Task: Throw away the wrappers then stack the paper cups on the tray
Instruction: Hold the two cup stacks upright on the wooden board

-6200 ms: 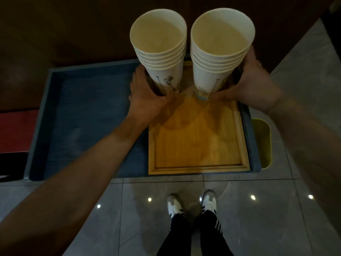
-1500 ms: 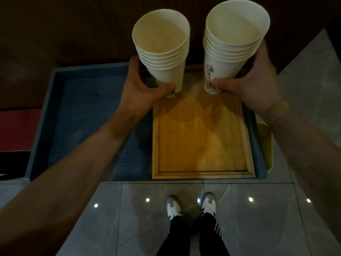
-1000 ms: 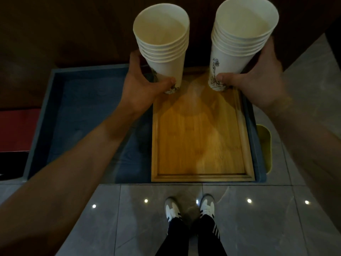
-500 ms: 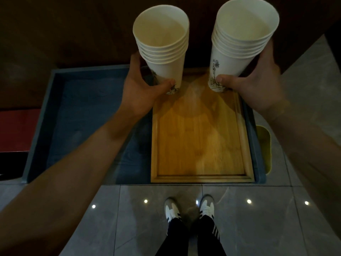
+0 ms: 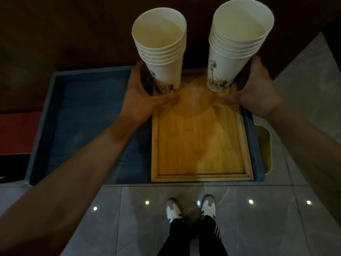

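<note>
Now two cup stacks stand at the far end of the wooden tray (image 5: pixel 201 145): the left stack (image 5: pixel 162 52) near its left edge, the right stack (image 5: pixel 234 47) near its right. The left hand (image 5: pixel 142 97) and right hand (image 5: pixel 258 93) sit low beside the bases, fingers spread and loosely cupped; neither seems to grip, though contact on the far side is hidden. No wrappers show. To finish well, draw both hands straight outward and back, slowly, without brushing the tall stacks, which look easy to tip. Check each base sits flat inside the tray lip before letting go fully.
</note>
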